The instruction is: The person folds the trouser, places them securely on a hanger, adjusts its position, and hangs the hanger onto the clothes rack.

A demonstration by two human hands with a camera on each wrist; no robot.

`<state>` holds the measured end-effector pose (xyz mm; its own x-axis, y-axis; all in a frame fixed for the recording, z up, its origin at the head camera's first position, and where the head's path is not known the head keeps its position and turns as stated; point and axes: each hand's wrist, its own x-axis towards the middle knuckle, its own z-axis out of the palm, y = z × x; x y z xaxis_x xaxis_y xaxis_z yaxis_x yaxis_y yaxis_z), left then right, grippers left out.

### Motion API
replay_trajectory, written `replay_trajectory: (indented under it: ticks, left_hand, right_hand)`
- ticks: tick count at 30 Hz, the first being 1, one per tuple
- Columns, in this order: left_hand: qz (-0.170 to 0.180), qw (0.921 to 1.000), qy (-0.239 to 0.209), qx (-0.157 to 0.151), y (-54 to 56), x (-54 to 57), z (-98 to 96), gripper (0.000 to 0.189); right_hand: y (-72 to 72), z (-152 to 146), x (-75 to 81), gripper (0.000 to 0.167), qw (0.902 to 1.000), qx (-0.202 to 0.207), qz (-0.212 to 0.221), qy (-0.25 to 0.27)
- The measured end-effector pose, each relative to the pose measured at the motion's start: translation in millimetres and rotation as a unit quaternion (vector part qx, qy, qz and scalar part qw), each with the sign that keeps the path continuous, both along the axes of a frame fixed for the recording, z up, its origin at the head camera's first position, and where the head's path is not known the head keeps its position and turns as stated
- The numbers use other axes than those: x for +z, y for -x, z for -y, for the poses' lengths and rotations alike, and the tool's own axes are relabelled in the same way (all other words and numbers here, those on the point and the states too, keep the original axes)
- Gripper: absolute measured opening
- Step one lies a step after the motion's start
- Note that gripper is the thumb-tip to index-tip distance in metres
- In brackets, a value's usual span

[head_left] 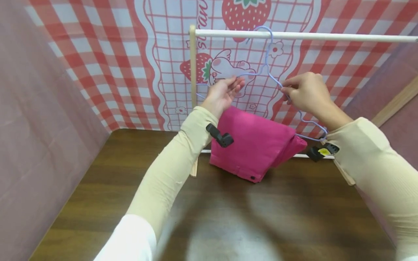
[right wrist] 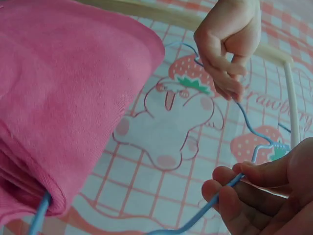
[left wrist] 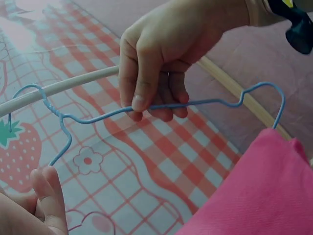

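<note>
A blue wire hanger (head_left: 267, 67) has its hook over a white rod. Folded over its lower bar hangs a pink piece of cloth (head_left: 251, 141), with a small dark spot near the bottom corner. My left hand (head_left: 225, 92) pinches the left shoulder of the hanger, just above the cloth. On the opposite shoulder, my right hand (head_left: 305, 92) holds the wire between thumb and fingers. From the left wrist, the right thumb and fingers (left wrist: 139, 100) show against the wire. In the right wrist view, the cloth (right wrist: 73, 88) drapes over the bar, which emerges from its fold.
The white rod (head_left: 326, 36) runs from a wooden post (head_left: 193, 65) on the left. A lower white bar (head_left: 302, 156) passes behind the cloth. Behind the rack hangs a red checked strawberry-print sheet (head_left: 121, 72). Below lies a brown wood-grain surface (head_left: 130, 174), with pink curtains (head_left: 42, 108) at the sides.
</note>
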<state>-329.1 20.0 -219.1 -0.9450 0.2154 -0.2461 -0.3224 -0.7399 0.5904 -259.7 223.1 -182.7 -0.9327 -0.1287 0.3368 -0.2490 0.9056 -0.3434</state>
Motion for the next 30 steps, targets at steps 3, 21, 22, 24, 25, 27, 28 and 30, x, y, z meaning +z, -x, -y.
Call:
replay_trajectory:
  ticks: [3,21,22,24,25,27,28,30]
  left_hand:
    - [0.01,0.9999,-0.009,-0.011,1.1,2.7,-10.3,0.019]
    - [0.004,0.999,-0.044,0.006,-6.1,-2.3,-77.0,0.019]
    - [0.001,0.9991,-0.041,0.006,-5.9,-3.9,-79.3,0.019]
    - [-0.002,0.9992,-0.038,0.008,-5.2,-7.4,-82.8,0.021]
    - [-0.003,0.9993,-0.036,0.007,-4.5,-9.1,-83.8,0.021]
    - [-0.001,0.9994,-0.035,0.002,-3.4,-11.8,-83.6,0.021]
    - [0.0,0.9994,-0.034,-0.001,-2.7,-12.8,-83.1,0.02]
    - [0.001,0.9994,-0.035,-0.006,-0.9,-14.3,-82.0,0.019]
  right_hand:
    - [0.1,-10,-4.7,0.026,0.9993,-0.011,-0.035,-0.005]
    - [4.6,-70,-9.3,0.031,0.9945,-0.074,-0.041,0.061]
    - [5.1,-73,-10.4,0.031,0.9942,-0.073,-0.04,0.068]
    - [5.7,-75,-13.6,0.031,0.9935,-0.069,-0.042,0.08]
    - [5.7,-77,-15.5,0.031,0.9932,-0.067,-0.042,0.085]
    - [5.8,-78,-19.5,0.031,0.9925,-0.066,-0.045,0.093]
    - [6.0,-79,-21.1,0.031,0.9923,-0.066,-0.048,0.094]
    - [6.8,-80,-22.9,0.03,0.9919,-0.065,-0.054,0.094]
